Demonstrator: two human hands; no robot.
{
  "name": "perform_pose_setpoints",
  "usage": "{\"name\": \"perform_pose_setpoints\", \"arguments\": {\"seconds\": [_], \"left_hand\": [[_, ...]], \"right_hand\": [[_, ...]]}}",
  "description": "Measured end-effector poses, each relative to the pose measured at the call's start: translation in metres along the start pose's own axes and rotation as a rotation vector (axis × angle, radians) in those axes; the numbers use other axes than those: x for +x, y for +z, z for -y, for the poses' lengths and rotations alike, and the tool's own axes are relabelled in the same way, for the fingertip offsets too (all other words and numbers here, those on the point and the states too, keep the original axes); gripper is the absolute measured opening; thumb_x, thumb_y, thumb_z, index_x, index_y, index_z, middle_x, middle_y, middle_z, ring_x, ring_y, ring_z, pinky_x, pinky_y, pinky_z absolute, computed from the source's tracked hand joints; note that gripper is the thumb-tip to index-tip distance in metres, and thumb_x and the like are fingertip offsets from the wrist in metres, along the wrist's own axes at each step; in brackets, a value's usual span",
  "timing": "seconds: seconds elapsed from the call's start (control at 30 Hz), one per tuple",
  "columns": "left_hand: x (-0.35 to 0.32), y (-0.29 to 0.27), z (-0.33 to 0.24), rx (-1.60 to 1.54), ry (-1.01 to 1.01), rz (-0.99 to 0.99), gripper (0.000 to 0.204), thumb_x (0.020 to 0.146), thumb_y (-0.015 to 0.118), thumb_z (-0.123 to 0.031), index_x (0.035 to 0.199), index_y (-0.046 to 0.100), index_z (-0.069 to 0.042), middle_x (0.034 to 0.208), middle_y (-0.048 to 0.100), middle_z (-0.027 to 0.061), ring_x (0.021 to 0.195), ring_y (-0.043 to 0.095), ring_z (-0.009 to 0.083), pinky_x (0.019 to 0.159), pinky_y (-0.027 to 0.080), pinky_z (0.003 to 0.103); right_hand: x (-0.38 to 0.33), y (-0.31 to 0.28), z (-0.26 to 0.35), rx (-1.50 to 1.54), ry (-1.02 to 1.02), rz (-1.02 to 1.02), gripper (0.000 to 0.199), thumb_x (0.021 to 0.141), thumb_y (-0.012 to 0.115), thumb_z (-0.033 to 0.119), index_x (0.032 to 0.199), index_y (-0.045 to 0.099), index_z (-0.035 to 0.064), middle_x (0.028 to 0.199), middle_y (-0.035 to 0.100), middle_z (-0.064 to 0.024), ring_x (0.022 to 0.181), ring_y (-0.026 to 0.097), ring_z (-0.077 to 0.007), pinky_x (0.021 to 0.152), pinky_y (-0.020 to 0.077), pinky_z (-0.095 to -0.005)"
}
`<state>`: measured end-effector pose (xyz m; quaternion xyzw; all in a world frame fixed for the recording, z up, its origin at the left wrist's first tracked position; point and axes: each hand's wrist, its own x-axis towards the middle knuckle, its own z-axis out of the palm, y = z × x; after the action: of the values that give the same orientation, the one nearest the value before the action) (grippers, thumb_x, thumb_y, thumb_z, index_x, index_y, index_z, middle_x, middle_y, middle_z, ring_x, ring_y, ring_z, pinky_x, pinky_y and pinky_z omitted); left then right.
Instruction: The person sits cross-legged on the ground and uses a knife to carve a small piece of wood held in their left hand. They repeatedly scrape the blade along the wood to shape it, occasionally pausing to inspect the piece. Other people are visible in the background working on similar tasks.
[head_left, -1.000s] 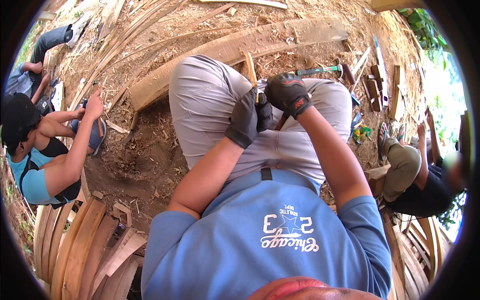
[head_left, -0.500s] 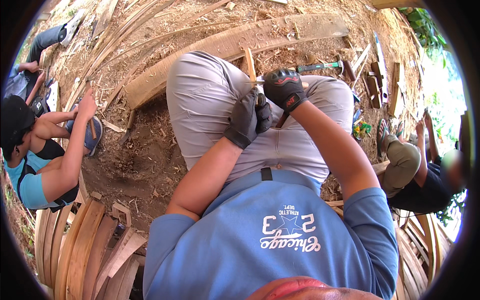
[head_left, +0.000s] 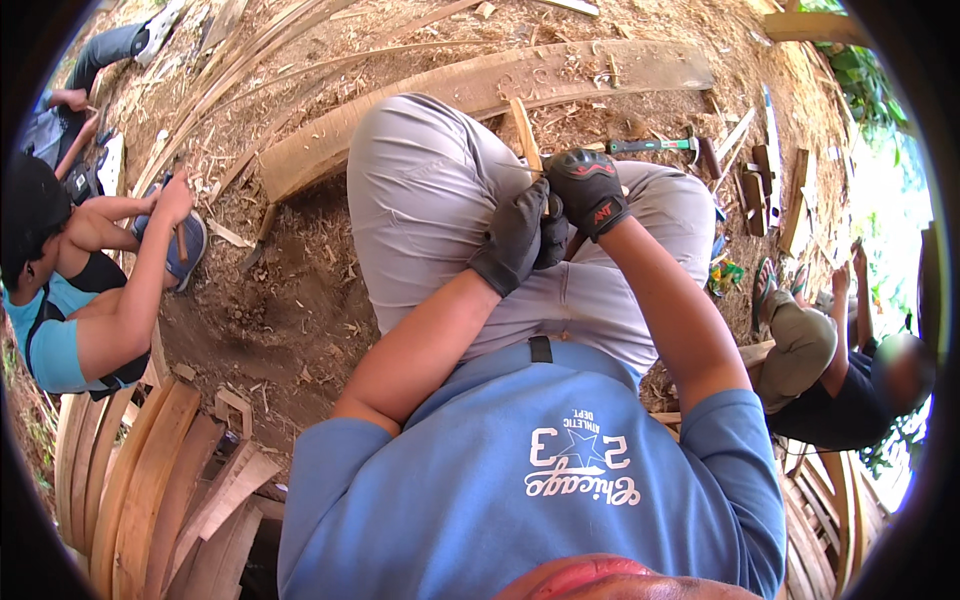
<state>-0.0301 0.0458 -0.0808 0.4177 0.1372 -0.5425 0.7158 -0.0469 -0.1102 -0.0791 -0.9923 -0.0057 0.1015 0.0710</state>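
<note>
Gloved in dark grey, my left hand point(head_left: 513, 242) is closed around the lower end of a narrow pale wooden strip point(head_left: 524, 130), which points up and away between my knees. My right hand point(head_left: 588, 192), in a black glove with red marks, is curled just right of it. From its fist a thin blade point(head_left: 520, 166), seemingly a knife's, crosses the strip just above my left fingers. The glove hides most of the knife's grip. Both hands are close together over my lap.
Beyond my knees lies a long curved board point(head_left: 480, 88). A green-handled hammer point(head_left: 655, 145) rests by my right knee. A hooked tool point(head_left: 262, 238) lies at left. Co-workers sit at left point(head_left: 95, 330) and right point(head_left: 825, 375). Curved wooden pieces point(head_left: 150, 480) are stacked near left.
The view has shifted slightly, so hands and surroundings sit a little farther right. Both hands keep their grips, with the blade still across the strip.
</note>
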Motion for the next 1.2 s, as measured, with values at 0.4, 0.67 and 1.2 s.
{"name": "perform_pose_setpoints", "arguments": {"seconds": [0.4, 0.67, 1.2], "left_hand": [[-0.011, 0.002, -0.001, -0.037, 0.023, 0.026, 0.041, 0.107, 0.042, -0.044, 0.076, 0.051, -0.018, 0.057, 0.045, -0.0001, 0.04, 0.037, 0.0137, 0.039, 0.03, 0.029], [-0.002, 0.003, 0.006, 0.16, 0.172, 0.066, 0.039, 0.108, 0.039, -0.04, 0.079, 0.051, -0.017, 0.061, 0.047, -0.0009, 0.045, 0.04, 0.0132, 0.042, 0.033, 0.028], [0.019, 0.001, -0.008, -0.262, -0.117, -0.062, 0.032, 0.106, 0.044, -0.04, 0.084, 0.055, -0.019, 0.06, 0.052, 0.0009, 0.042, 0.045, 0.0166, 0.039, 0.036, 0.031]], "right_hand": [[0.012, 0.033, -0.002, 0.001, 0.105, -0.104, 0.016, 0.085, 0.06, 0.019, 0.082, 0.072, 0.0095, 0.082, 0.072, -0.0161, 0.079, 0.071, -0.0342, 0.066, 0.055, -0.0469], [0.039, 0.042, -0.02, 0.023, 0.357, 0.066, 0.027, 0.088, 0.056, 0.024, 0.096, 0.076, 0.0083, 0.097, 0.074, -0.0202, 0.091, 0.073, -0.0374, 0.074, 0.0561, -0.049], [0.005, 0.036, -0.008, -0.038, 0.11, -0.032, 0.016, 0.084, 0.062, 0.019, 0.089, 0.073, 0.008, 0.093, 0.073, -0.0171, 0.091, 0.072, -0.0353, 0.076, 0.057, -0.0452]]}}
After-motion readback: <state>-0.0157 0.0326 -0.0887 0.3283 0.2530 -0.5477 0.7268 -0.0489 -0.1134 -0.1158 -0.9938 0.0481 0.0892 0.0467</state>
